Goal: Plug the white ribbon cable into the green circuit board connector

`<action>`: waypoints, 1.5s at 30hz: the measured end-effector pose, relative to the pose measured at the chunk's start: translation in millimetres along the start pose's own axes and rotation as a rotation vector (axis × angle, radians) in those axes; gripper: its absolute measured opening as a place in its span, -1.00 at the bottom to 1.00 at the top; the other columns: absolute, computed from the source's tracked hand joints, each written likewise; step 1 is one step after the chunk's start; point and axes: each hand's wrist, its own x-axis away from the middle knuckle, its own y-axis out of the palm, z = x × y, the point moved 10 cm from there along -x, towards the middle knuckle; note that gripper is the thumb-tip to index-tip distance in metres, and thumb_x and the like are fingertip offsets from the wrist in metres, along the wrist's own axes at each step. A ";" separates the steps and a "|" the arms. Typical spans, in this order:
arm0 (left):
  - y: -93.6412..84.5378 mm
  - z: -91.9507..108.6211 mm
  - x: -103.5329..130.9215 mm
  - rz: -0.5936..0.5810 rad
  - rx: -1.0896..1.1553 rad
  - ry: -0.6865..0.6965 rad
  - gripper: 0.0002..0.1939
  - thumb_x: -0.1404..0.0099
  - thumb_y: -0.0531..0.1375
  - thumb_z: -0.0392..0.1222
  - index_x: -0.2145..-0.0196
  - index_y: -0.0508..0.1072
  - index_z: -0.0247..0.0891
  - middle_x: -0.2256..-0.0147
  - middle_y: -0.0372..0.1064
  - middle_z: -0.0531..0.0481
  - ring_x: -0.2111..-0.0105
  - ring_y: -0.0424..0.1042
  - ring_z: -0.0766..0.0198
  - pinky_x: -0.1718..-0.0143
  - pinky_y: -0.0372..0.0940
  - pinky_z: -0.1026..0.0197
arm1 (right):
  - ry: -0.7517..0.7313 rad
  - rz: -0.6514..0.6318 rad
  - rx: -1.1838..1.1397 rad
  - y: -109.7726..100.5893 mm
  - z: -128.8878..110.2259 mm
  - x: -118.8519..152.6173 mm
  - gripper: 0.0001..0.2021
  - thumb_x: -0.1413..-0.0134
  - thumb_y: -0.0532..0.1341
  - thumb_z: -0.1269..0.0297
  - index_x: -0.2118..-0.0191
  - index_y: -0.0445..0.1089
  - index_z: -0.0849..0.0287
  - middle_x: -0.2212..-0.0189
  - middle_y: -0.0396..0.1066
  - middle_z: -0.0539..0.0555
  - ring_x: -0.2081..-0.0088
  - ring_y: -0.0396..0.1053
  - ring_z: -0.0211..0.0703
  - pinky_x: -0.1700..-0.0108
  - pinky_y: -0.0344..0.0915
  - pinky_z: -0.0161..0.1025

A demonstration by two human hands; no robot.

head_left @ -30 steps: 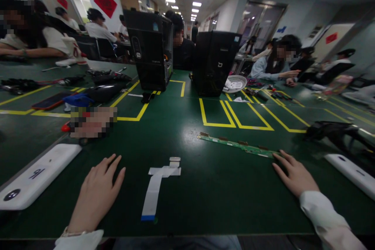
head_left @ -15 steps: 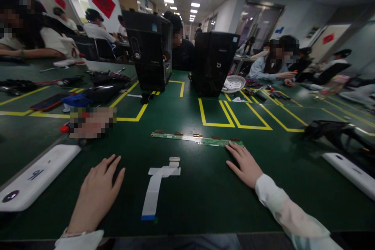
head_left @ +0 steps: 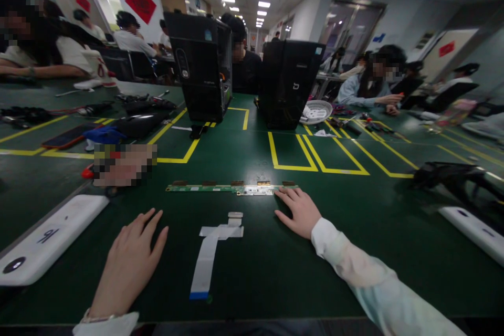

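Note:
A long, narrow green circuit board (head_left: 212,188) lies crosswise on the dark green table, with brown and gold tabs along its far edge. My right hand (head_left: 299,212) rests with its fingertips on the board's right part, fingers stretched out. Nearer to me lies a white flat ribbon cable (head_left: 205,262) with a blue end and a connector at its far end; neither hand touches it. To its left my left hand (head_left: 132,254) lies on the table with fingers spread, holding nothing.
Two black computer towers (head_left: 199,68) (head_left: 289,84) stand at the back centre. White casings lie left (head_left: 51,236) and right (head_left: 472,231). A white basket (head_left: 317,112), tools and yellow tape lines (head_left: 295,168) are farther off. Several people sit around.
My right hand has moved left, and the circuit board has slid left along with it and lies straighter. My left hand and the ribbon cable have stayed in place.

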 end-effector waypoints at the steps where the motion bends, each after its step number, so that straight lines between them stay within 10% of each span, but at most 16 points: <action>1: -1.0 0.2 0.1 0.006 0.004 -0.001 -0.34 -0.33 -0.18 0.11 -0.16 0.27 -0.41 -0.17 0.19 -0.33 -0.16 0.19 -0.16 -0.12 0.14 -0.19 | -0.002 -0.002 0.000 0.6 -2.5 -1.9 -0.45 -0.17 0.05 -0.01 -0.19 0.23 0.18 -0.07 0.29 0.24 -0.04 0.19 0.13 -0.04 0.20 0.08; 30: -1.6 1.3 -0.3 0.002 0.076 0.032 -0.38 -0.33 -0.12 0.09 -0.16 0.28 -0.39 -0.18 0.19 -0.31 -0.18 0.17 -0.14 -0.16 0.10 -0.21 | -0.162 0.034 -0.151 10.8 -25.5 -22.4 -0.61 -0.24 0.04 0.18 -0.13 0.27 0.16 -0.11 0.24 0.24 -0.16 0.14 0.06 -0.17 0.13 0.12; 45: -29.0 168.3 -2.0 -0.330 0.416 0.728 -0.51 -0.33 0.03 -0.24 -0.20 0.20 -0.05 -0.19 0.23 -0.03 -0.16 0.24 0.20 -0.16 0.21 0.07 | -0.184 0.001 -0.177 20.7 -17.5 -17.9 -0.57 -0.24 0.03 0.20 -0.20 0.20 0.14 -0.20 0.19 0.20 -0.23 0.09 0.00 -0.23 0.03 0.12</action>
